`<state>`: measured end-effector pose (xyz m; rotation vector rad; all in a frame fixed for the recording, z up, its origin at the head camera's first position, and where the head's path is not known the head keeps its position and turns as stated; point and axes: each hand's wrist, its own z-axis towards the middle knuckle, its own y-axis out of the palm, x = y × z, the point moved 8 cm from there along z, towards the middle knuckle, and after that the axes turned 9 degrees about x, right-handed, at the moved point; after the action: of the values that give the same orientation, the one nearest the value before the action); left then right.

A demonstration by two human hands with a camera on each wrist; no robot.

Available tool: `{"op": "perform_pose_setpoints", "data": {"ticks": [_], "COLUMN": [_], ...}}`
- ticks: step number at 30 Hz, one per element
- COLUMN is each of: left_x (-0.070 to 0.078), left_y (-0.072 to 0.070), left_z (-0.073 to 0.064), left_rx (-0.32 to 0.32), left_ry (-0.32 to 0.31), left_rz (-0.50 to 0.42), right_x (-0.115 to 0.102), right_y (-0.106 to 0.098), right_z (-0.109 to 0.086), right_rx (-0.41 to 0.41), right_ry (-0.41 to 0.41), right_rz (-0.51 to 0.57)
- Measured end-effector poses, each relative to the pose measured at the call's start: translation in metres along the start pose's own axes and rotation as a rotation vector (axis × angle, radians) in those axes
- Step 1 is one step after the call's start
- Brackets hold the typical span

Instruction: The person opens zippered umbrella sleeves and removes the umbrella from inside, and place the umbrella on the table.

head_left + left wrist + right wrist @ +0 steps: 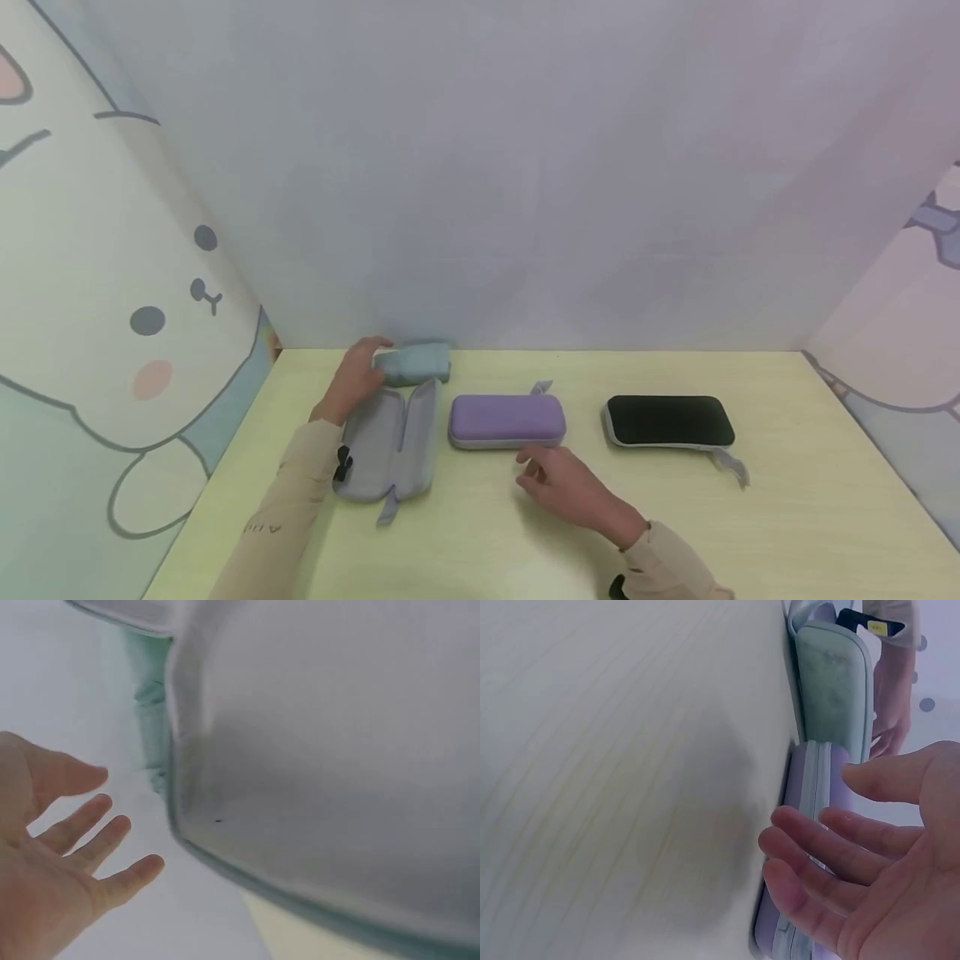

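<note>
My left hand (351, 382) reaches over the far left of the table, beside a folded pale teal cloth (414, 364). In the left wrist view its fingers (101, 844) are spread, with a gap between them and the cloth (154, 724). Just in front of the cloth, a zip case (375, 446) lies unfolded, grey inside and pale green outside. My right hand (570, 492) hovers by the front edge of a closed purple zip case (507, 418). Its fingers are loosely bent and hold nothing in the right wrist view.
A closed black case (670, 420) with a grey strap (731, 467) lies to the right of the purple one. The pale wooden table (787, 517) meets a plain wall (525, 208) behind, and walls with printed cartoon figures (127, 292) stand at the sides.
</note>
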<state>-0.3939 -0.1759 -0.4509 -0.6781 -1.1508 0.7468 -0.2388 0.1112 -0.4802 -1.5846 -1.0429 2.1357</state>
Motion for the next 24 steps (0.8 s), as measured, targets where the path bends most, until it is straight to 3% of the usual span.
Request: {"op": "perform_pose_setpoints", "data": {"ticks": [8, 16, 19, 24], "left_x": [0.031, 0.064, 0.074, 0.085], "left_y": [-0.015, -0.020, -0.019, -0.013], "left_z": [-0.019, -0.039, -0.046, -0.057], "left_rx": [0.097, 0.176, 0.186, 0.162], "left_ry": [0.061, 0.191, 0.223, 0.204], "left_rz": [-0.124, -0.176, -0.209, -0.248], "right_x": [0.006, 0.011, 0.015, 0.019], "right_y": [-0.017, -0.038, -0.044, -0.054], "right_z": [-0.002, -0.002, -0.003, -0.003], "right_rx": [0.053, 0.159, 0.193, 0.223], "right_ry": [0.013, -0.020, -0.013, -0.012], "right_rz": [-0.033, -0.069, -0.071, -0.074]}}
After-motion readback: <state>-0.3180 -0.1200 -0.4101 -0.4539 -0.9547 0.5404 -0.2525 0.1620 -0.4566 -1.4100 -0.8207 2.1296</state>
